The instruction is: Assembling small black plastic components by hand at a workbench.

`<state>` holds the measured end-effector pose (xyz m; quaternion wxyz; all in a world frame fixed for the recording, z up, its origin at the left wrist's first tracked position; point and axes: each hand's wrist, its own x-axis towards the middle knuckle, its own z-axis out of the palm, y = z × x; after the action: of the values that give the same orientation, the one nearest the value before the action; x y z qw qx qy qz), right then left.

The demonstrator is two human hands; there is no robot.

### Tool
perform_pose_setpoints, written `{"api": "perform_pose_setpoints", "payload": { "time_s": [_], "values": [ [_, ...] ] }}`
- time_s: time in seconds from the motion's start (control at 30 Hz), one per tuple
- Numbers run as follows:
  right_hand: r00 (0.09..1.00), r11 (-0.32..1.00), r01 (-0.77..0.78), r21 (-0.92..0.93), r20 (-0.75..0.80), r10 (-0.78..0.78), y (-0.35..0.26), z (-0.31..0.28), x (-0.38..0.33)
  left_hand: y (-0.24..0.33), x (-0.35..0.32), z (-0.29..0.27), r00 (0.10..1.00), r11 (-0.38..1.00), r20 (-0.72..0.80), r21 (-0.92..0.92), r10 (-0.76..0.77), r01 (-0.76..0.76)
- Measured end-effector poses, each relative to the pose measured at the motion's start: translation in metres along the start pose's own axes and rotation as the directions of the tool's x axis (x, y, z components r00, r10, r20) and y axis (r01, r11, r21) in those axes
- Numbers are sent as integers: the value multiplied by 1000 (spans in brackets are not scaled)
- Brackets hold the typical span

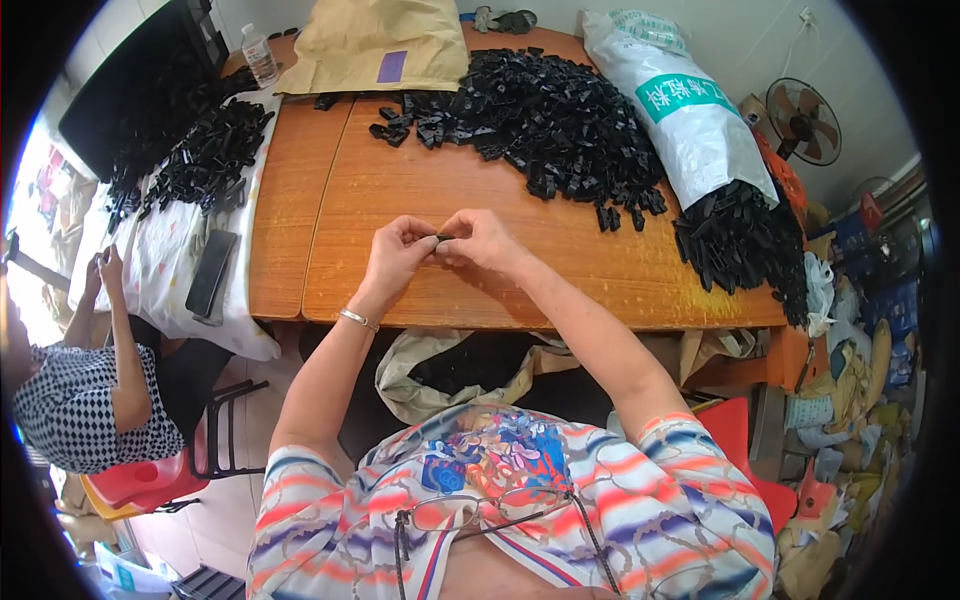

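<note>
My left hand (400, 250) and my right hand (482, 240) meet above the near part of the wooden table (420, 190). Between their fingertips they pinch a small black plastic part (441, 239), mostly hidden by the fingers. Beyond my hands spreads a big heap of loose black plastic parts (560, 120). Longer black strips (735, 235) spill from the mouth of a white woven sack (690, 120) at the right. Below the table edge, by my lap, an open sack (405, 380) holds something black.
A brown paper sack (350, 45) lies at the back. At left, a co-worker (90, 400) sits by a cloth-covered table with more black parts (215, 150), a phone (211, 272) and a plastic bottle (259, 55). A fan (803, 120) stands at far right, above piled bags.
</note>
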<state>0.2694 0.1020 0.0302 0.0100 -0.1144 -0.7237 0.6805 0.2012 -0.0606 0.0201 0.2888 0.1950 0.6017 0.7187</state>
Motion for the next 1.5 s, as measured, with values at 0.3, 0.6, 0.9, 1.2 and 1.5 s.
{"api": "perform_pose_setpoints", "payload": {
  "time_s": [0.3,0.6,0.9,1.2,1.5],
  "values": [
    [920,561,147,-814,-96,-381,-2,-72,-1,10,3,6,998,813,58,580,26,-55],
    [866,205,-96,-974,-183,-466,11,-120,15,20,90,-33,845,239,55,948,532,-212],
    [878,397,61,-916,-140,-457,10,-91,2,35,172,-37,892,206,-150,976,426,66],
    [877,632,277,-723,-79,-475,7,-59,-9,10,159,-47,881,462,-199,886,429,-25],
    [911,950,295,-107,-267,-313,-40,-15,-14,24,50,-3,1000,905,2,-424,24,-21]
  ]
}}
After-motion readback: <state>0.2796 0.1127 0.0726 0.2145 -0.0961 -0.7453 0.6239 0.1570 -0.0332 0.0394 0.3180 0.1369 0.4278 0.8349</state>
